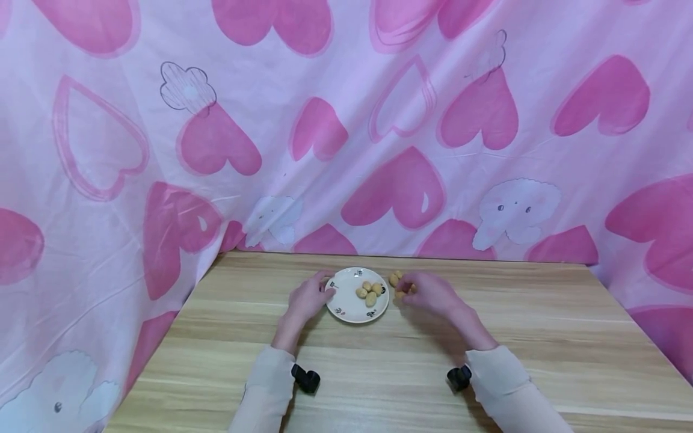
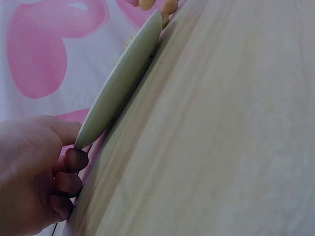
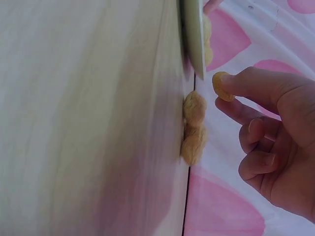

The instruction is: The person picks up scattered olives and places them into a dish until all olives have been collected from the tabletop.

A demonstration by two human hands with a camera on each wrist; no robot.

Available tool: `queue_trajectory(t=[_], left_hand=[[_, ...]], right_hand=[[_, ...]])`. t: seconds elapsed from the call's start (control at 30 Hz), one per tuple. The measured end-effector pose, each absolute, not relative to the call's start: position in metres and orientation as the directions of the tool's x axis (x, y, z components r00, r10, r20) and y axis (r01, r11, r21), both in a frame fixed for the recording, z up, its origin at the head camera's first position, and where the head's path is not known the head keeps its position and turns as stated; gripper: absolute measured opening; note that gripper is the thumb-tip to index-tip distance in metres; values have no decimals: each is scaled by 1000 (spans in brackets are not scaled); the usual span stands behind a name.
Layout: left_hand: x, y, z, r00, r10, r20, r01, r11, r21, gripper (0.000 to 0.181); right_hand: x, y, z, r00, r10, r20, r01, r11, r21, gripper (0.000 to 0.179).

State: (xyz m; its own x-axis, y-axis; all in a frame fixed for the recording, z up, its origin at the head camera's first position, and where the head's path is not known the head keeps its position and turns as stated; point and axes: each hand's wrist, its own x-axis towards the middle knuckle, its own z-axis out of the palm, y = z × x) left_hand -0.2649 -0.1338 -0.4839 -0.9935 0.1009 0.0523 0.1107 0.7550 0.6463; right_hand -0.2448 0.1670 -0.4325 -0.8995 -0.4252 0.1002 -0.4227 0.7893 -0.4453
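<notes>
So the left hand (image 1: 310, 297) pinches the plate (image 1: 346, 308) by its rim, probably to steady it on the tabletop (image 1: 373, 385). Right hand (image 1: 433, 294) pinches a lump (image 3: 222, 87) near the opposite rim, fingertips only, I guess because it's small. Count: one plate, four lumps (image 1: 370, 299) on it, one held, at least two loose ones (image 3: 195, 108) beside it.

Readable text or numbers: none. Plate (image 1: 346, 307): small printed marks (image 1: 370, 313) spaced round the rim, too small to read. Backdrop cloth (image 1: 357, 78): printed heart signs (image 1: 397, 186), filled and outlined; no legible lettering. Left wrist camera (image 1: 306, 379), right wrist camera (image 1: 459, 378): no legible brand.
</notes>
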Motion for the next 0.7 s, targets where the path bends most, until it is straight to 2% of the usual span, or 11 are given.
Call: queue_trajectory(t=[0.43,0.7], left_hand=[[-264,-136,-485,-995,91,40,95,753,651,42],[-265,-134,-484,-995,94,37,96,752,652,42]], right_hand=[[-244,140,-427,-912,-402,81,-389,788,-477,19],[-244,128,-424,-891,-440,113,-438,764,-474,17]])
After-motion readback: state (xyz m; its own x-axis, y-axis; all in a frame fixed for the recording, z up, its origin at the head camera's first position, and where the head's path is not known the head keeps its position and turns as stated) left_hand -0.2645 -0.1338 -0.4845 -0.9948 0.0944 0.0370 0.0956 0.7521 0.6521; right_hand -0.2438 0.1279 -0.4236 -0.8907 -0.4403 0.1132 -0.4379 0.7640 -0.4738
